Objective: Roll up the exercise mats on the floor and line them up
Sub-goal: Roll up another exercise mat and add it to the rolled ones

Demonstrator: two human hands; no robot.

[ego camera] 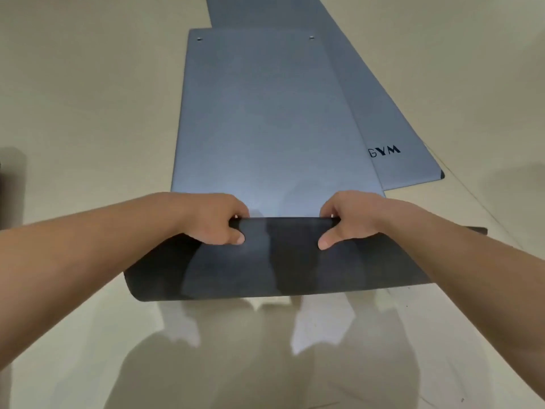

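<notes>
A blue-grey exercise mat (265, 113) lies flat on the floor, stretching away from me. Its near end is folded over, showing the dark underside (280, 261). My left hand (218, 219) grips the folded edge left of centre, fingers curled over the top and thumb on the dark side. My right hand (351, 219) holds the same edge right of centre in the same way. A second blue-grey mat (392, 137), printed "GYM", lies flat under the first and angles off to the right.
Beige floor (88, 113) surrounds the mats on all sides. A dark object (6, 178) shows at the left edge of view. My shadow falls on the floor in front of me.
</notes>
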